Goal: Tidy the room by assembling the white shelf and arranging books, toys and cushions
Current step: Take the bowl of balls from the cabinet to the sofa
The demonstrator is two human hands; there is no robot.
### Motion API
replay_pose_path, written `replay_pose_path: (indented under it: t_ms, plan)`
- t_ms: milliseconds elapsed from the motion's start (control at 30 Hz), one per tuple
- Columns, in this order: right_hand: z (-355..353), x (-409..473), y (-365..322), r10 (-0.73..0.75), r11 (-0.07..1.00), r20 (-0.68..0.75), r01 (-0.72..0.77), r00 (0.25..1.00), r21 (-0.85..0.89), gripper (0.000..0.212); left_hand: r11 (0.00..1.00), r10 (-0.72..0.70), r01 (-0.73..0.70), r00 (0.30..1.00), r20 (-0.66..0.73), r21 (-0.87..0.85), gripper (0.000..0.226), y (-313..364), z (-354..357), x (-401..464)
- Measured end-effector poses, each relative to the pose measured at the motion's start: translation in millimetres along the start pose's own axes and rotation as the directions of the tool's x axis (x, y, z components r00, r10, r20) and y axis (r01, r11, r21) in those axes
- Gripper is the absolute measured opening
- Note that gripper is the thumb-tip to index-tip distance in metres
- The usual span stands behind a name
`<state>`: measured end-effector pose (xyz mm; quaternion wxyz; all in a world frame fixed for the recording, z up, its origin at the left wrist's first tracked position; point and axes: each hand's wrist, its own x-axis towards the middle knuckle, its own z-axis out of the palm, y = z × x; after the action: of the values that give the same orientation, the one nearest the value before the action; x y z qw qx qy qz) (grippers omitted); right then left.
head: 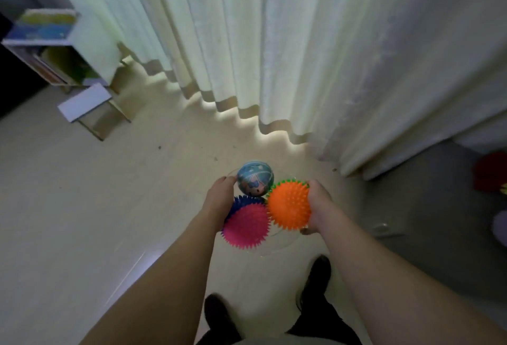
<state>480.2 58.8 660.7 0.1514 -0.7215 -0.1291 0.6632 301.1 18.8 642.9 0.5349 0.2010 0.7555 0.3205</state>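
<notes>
**Armful of balls, shelf way off to the left**

Both hands are full: left hand (219, 196) cups the pink spiky ball (246, 225) and the blue patterned ball (255, 182), right hand (315, 204) wraps the orange spiky ball (288, 204). They seem to sit in a clear bowl, hard to tell. The white shelf (52, 51) stands far ahead-left by the curtain (274, 43), so I'd guess the carry swings left.

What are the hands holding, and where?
Both hands, left hand and right hand, grip opposite rims of a clear bowl carrying four balls.
</notes>
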Motion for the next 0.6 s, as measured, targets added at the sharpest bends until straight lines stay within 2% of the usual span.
replay_pose_path:
  t_ms: [100,267,433,600]
  plan:
    - [95.0,-25.8,28.9,0.014,0.997,0.042,-0.011,0.999,-0.076,0.033,1.000,0.007,-0.008,0.999,-0.053,-0.013,0.044,-17.2,-105.2,-2.3]
    - [206.1,-57.7,49.7,0.017,0.989,0.138,0.004,0.990,-0.148,0.034,0.983,-0.118,0.105,0.989,-0.086,-0.149,0.052,-23.6,-230.1,-2.7]
    - [305.3,-63.5,42.4,-0.015,0.985,0.107,0.033,0.994,-0.171,0.034,0.972,-0.122,0.094,0.985,-0.121,-0.217,0.050,-18.3,-315.6,21.3]
    - [410.7,-53.6,17.5,-0.052,0.977,0.096,0.070,0.994,-0.200,0.030,0.981,-0.077,0.049,0.986,-0.148,-0.187,0.044,-0.1,-395.4,66.6]
